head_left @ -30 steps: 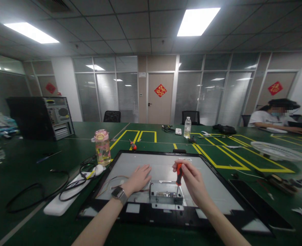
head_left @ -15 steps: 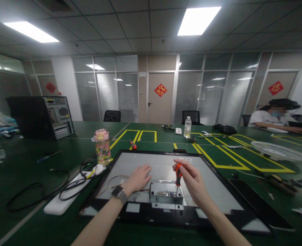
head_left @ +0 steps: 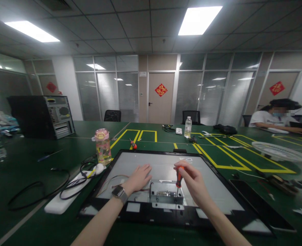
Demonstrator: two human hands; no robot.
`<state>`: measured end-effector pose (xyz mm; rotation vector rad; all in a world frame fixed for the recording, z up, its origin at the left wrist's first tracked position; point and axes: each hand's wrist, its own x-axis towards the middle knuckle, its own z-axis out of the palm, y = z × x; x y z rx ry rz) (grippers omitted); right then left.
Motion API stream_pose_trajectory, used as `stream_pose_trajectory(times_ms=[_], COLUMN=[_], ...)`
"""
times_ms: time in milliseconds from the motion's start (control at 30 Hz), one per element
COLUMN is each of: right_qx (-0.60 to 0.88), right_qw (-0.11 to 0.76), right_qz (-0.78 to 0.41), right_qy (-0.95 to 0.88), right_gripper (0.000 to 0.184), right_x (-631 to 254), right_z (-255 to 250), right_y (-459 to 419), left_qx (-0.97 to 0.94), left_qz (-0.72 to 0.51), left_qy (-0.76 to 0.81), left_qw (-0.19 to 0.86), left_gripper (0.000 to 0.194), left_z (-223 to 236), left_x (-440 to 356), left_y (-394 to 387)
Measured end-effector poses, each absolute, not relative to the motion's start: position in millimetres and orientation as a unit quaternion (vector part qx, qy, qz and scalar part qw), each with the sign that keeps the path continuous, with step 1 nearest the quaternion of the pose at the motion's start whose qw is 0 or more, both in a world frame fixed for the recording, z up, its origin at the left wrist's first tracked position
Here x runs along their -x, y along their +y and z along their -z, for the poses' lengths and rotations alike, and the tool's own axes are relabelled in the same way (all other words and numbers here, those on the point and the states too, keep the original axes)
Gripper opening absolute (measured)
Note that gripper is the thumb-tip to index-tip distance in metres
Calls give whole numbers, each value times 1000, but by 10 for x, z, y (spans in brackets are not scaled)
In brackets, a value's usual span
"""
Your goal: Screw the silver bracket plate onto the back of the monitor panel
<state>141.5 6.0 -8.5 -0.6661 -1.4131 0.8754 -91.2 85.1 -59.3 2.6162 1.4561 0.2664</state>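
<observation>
My right hand (head_left: 192,177) grips the orange and black handle of a screwdriver (head_left: 179,177), held nearly upright. Its shaft points down into the right end of a metal bracket (head_left: 163,188) near the front edge of a display panel (head_left: 138,159). The panel has a black frame and a grey back, and lies flat on the green table. My left hand (head_left: 140,177) rests palm down on the panel, left of the bracket, fingers stretched out. Thin wires (head_left: 112,179) run beneath that hand toward the bracket.
On the left are a white power strip (head_left: 61,200) with black cables, a pink-lidded bottle (head_left: 103,147) and a black computer case (head_left: 28,116). At right lie a dark flat strip (head_left: 261,203) and a white ring (head_left: 279,150). A person (head_left: 274,118) sits at far right.
The screwdriver handle has tilted slightly and shifted a little within my right fingers. My left hand stays in place on the panel.
</observation>
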Motion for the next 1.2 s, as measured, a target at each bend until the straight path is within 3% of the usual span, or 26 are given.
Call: stream_pose_trajectory(times_ms=[467, 800, 1200], right_qx=[282, 297, 312], right_qw=[648, 641, 645], right_qz=[-317, -375, -310], right_qy=[-632, -600, -625], right_gripper=[22, 29, 17], right_x=[-1439, -1439, -1394], right_z=[79, 126, 9], right_y=[85, 115, 38], left_qx=[-869, -868, -867], left_qz=[-96, -104, -89], left_qy=[481, 481, 486], left_qw=[65, 62, 68], left_gripper=[48, 48, 49], left_z=[594, 647, 559], left_x=[918, 927, 903], left_y=[842, 882, 823])
